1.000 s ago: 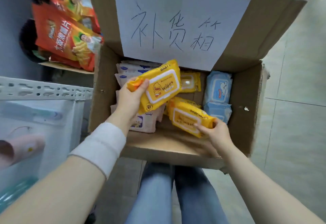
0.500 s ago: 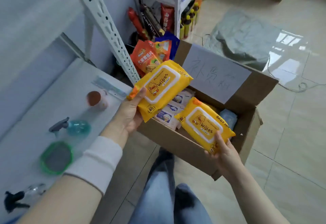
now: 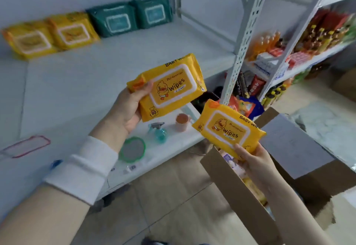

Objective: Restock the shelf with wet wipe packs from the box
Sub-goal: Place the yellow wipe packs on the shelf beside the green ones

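Note:
My left hand [image 3: 126,109] grips a yellow duck-print wipes pack [image 3: 169,86] by its left end, held up in front of the white shelf [image 3: 77,82]. My right hand [image 3: 254,160] pinches a second yellow wipes pack [image 3: 227,129] at its lower edge, above the open cardboard box [image 3: 231,185]. More packs show inside the box. At the back of the shelf stand two yellow packs [image 3: 50,34] and two green packs [image 3: 131,16] in a row.
On a lower shelf level lie a green-rimmed lid [image 3: 132,149], a teal spray bottle [image 3: 159,131] and a pink cup [image 3: 182,122]. A perforated white upright [image 3: 242,38] divides this shelf from racks of snacks and bottles [image 3: 300,46] on the right. Tiled floor below.
Both hands have lifted their packs out of the box and swung left and up toward the shelf. My view has turned from the box to the shelf's back row.

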`<state>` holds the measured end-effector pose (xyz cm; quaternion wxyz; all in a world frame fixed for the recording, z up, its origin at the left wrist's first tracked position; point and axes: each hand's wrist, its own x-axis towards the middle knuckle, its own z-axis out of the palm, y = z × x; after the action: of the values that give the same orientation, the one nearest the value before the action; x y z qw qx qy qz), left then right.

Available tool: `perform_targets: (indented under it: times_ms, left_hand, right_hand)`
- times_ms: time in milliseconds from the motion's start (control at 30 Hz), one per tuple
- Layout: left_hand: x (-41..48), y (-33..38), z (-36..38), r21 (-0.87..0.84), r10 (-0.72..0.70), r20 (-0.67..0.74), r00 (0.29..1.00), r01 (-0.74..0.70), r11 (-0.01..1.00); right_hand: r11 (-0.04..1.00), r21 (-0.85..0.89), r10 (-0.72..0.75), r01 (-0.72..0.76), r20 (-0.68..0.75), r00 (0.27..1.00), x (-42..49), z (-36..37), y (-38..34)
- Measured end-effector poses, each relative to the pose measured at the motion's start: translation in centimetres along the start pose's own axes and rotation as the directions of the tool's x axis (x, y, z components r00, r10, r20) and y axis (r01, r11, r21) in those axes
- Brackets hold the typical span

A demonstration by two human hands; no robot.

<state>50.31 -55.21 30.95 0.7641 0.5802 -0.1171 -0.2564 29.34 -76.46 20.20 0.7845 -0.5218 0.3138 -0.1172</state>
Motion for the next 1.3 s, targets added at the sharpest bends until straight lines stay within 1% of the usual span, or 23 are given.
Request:
perform_targets:
  times_ms: [133,233,333,433,533,633,733,833,1000,1067,1133,1167,1200,1267,1300]
  left_hand:
    - [-2.5,6.0,-9.7,0.036,0.140,-0.150,0.979,-0.136,0.990]
    - [-4.0,8.7,-16.5,0.045,0.181,-0.265,0.947,-0.176,0.983]
    - [-4.9,10.7,-23.6,0.060,0.192,-0.384,0.903,-0.184,0.981]
    - [-5.0,10.6,-28.6,0.031,0.169,-0.502,0.848,-0.178,0.984]
    - [-4.1,9.3,-32.0,0.018,0.131,-0.554,0.822,-0.145,0.989]
    - [-1.9,8.6,-34.5,0.028,0.135,-0.563,0.815,-0.145,0.989]
    - [1.7,9.3,-36.9,0.070,0.164,-0.538,0.827,-0.150,0.986]
    - [6.5,10.6,-39.4,0.108,0.187,-0.489,0.852,-0.154,0.982]
    - [15.7,12.5,-43.4,0.189,0.217,-0.462,0.860,-0.144,0.971]
    - [18.7,12.9,-44.7,0.245,0.240,-0.453,0.859,-0.138,0.960]
    - [20.9,13.1,-46.0,0.311,0.275,-0.470,0.839,-0.134,0.941]
    - [21.7,13.3,-46.6,0.391,0.317,-0.476,0.821,-0.126,0.912]
    - [22.3,13.6,-47.1,0.504,0.371,-0.468,0.802,-0.103,0.857]
    - [22.9,14.2,-47.9,0.701,0.469,-0.431,0.771,-0.041,0.711]
    - [23.1,14.4,-48.1,0.759,0.497,-0.413,0.763,-0.013,0.651]
  right_hand:
    - [0.997,-0.049,-0.049,0.053,0.096,0.994,1.1,9.4,-1.0]
    - [0.994,-0.069,-0.081,0.090,0.123,0.989,2.0,15.1,-0.8]
    - [0.993,-0.057,-0.091,0.103,0.190,0.978,3.5,21.1,-1.1]
    - [0.989,-0.104,-0.077,0.106,0.253,0.965,5.4,25.9,-1.5]
    - [0.983,-0.142,-0.070,0.114,0.286,0.956,8.0,30.3,-1.7]
    - [0.977,-0.164,-0.072,0.134,0.339,0.938,11.4,34.6,-2.2]
    - [0.967,-0.185,-0.090,0.174,0.393,0.915,16.1,38.9,-3.3]
    - [0.950,-0.234,-0.082,0.206,0.450,0.889,21.9,43.4,-4.8]
    - [0.900,-0.332,-0.058,0.283,0.552,0.832,31.3,49.8,-6.5]
    - [0.839,-0.412,-0.086,0.355,0.544,0.834,34.3,51.6,-7.0]
    - [0.708,-0.533,-0.167,0.464,0.511,0.843,36.6,53.1,-7.5]
    - [0.648,-0.571,-0.213,0.504,0.500,0.840,37.5,53.7,-7.6]
    - [0.606,-0.593,-0.248,0.530,0.492,0.834,38.2,54.0,-7.6]
    - [0.563,-0.616,-0.289,0.551,0.478,0.830,39.2,54.4,-7.6]
    - [0.546,-0.629,-0.305,0.553,0.466,0.831,39.5,54.5,-7.6]
